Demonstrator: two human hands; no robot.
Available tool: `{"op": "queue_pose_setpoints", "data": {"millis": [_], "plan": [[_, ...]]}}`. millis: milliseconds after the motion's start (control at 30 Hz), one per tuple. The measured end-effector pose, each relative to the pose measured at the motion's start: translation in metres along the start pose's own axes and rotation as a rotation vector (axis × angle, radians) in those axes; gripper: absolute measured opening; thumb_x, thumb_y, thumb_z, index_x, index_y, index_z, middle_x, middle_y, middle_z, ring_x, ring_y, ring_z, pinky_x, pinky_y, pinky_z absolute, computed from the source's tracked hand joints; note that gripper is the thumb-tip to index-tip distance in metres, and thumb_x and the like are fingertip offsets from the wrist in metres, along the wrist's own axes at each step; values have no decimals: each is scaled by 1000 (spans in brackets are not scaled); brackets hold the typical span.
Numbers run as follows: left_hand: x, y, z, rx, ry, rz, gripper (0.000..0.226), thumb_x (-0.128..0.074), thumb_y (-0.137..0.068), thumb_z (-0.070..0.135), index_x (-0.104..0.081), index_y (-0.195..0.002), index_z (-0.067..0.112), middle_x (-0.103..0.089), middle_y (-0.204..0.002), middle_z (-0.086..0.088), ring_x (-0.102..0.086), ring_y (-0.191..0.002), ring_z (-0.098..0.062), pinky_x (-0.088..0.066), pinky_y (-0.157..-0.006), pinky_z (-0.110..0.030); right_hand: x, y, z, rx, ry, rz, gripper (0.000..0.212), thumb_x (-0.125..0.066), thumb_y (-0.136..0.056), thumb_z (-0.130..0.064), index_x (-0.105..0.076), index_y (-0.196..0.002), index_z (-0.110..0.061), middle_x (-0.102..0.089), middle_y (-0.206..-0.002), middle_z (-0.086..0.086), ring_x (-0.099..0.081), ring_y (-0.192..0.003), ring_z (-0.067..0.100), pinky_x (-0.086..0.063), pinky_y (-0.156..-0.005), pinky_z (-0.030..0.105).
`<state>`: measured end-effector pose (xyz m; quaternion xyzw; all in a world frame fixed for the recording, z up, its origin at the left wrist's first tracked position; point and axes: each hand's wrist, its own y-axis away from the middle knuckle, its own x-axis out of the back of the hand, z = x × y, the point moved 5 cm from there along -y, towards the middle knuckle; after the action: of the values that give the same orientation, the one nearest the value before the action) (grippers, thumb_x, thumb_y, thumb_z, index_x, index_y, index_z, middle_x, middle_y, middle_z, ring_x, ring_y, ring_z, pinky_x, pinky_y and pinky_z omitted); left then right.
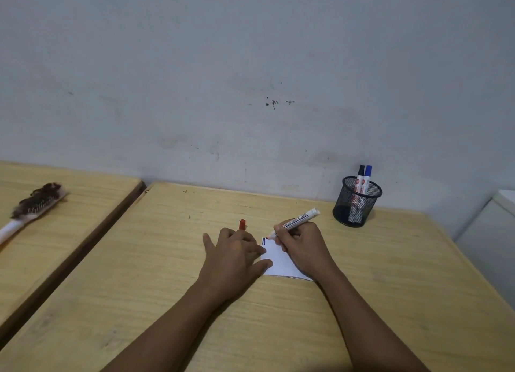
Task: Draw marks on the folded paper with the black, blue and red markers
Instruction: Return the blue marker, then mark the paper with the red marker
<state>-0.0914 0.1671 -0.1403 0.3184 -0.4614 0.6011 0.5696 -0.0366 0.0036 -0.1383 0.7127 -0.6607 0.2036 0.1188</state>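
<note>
fingers of the right hand (302, 247) are clamped on a white-barrelled red marker (295, 221), tip at the small folded white paper (278, 260); the left hand (234, 257), closed around a red cap (242, 224), is pressed on its edge.

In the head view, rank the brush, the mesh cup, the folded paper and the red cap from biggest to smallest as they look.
1. brush
2. mesh cup and folded paper: similar, paper partly hidden
3. red cap

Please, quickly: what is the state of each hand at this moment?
Left hand: pressing the folded paper flat, with the red cap held between its fingers.
Right hand: closed around the red marker, tip at the paper's top-left corner.
</note>
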Motion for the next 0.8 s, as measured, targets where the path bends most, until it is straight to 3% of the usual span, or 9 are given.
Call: {"op": "queue_pose_setpoints", "data": {"millis": [167,367,600,733,800], "plan": [[0,1,0,-5,4,1,44,-53,-85,66,-68,-118,41,-56,-132,19,-38,-126,-11,-16,-112,-67,0,0,0,3,0,-9,21,-62,-98,-30,-74,-96,-13,-74,-78,-5,-68,-68,7,-51,-63,17],[1,1,0,-4,-13,8,42,-54,-85,66,-68,-116,41,-56,-130,19,-38,-125,-11,-16,-112,-66,0,0,0,-3,42,-20,18,-63,-96,-29,-73,-91,-15,-72,-73,-10,-68,-64,-5,-48,-55,10],[0,1,0,-1,2,5,42,-53,-85,66,-68,-117,41,-55,-131,20,-37,-126,-11,-15,-113,-66,0,0,-1,17,40,-40,16,-65,-95,-28,-72,-88,-16,-72,-73,-10,-70,-67,-1,-50,-57,11],[2,0,-1,14,17,6,43,-56,-81,68,-62,-114,41,-57,-126,20,-41,-124,-11,-17,-113,-65,10,0,-3,-33,-231,-1,20,-64,-97,-19,-73,-88,-3,-71,-67,8,-62,-56,14,-49,-54,25],[3,0,-3,38,96,48,40,-60,-76,67,-51,-104,41,-59,-111,22,-48,-111,-9,-23,-111,-58,21,1,-10,-29,-352,68,20,-65,-96,-17,-73,-88,-1,-71,-68,13,-60,-57,19,-49,-53,30]]}}
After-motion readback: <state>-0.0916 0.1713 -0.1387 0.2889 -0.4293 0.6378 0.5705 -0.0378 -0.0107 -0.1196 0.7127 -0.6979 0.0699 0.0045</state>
